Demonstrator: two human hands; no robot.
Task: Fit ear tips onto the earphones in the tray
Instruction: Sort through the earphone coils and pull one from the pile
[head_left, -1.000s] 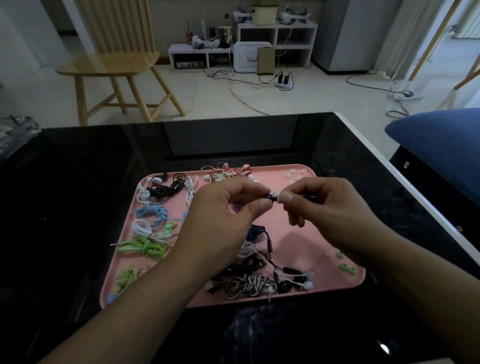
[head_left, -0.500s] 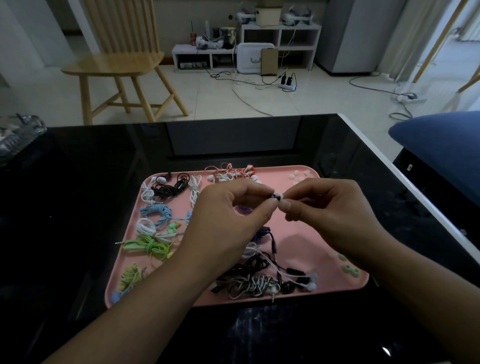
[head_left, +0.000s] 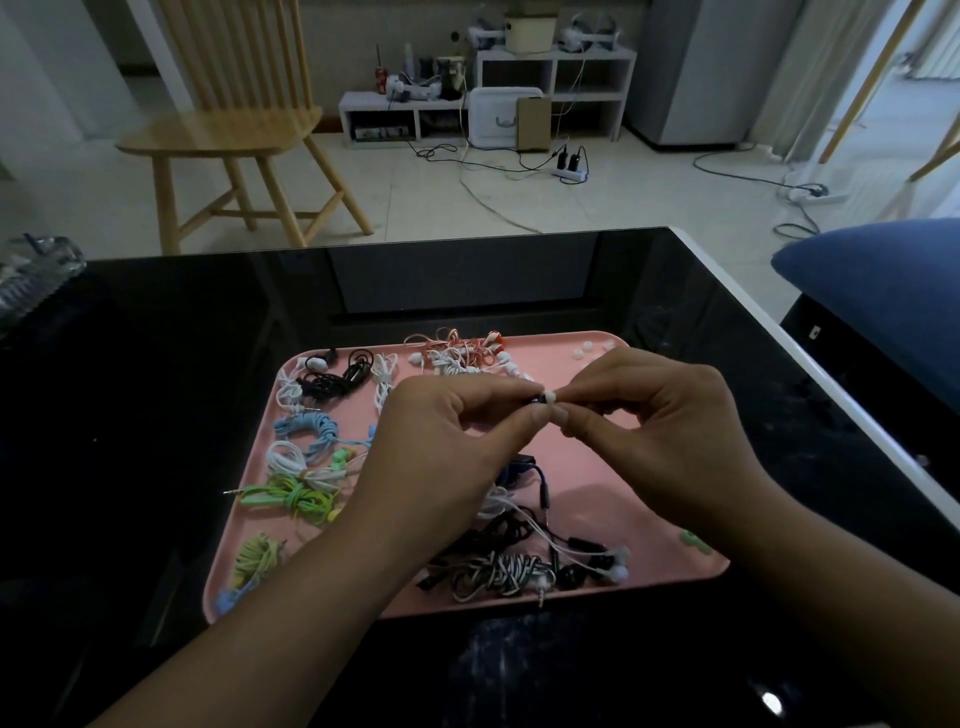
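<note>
I have a small white ear tip (head_left: 549, 397) pinched in my right hand (head_left: 657, 436), pressed up against the dark earbud (head_left: 535, 400) that my left hand (head_left: 447, 441) grips between thumb and forefinger; both are lifted above the middle of the pink tray (head_left: 587, 525). I judge I am mid-fit on this one: the tip meets the nozzle, but I cannot tell whether it has seated. The next move should call for a firm push with a slight twist so the soft rim stretches over the stem, while my left pinch keeps the bud from turning. The tip looks rubbery and rounded, the bud hard and glossy, and its dark blue cable (head_left: 540, 480) trails down to the tray. Coiled earphones lie along the tray's left edge, thin, springy cords in blue, white and green (head_left: 291, 496), with a black-and-white striped bundle (head_left: 498, 571) by the near edge. Spare white tips (head_left: 589, 351) sit at the far right corner, green ones (head_left: 693, 540) near the right edge. The tray rests on a glossy black table (head_left: 156, 415).
</note>
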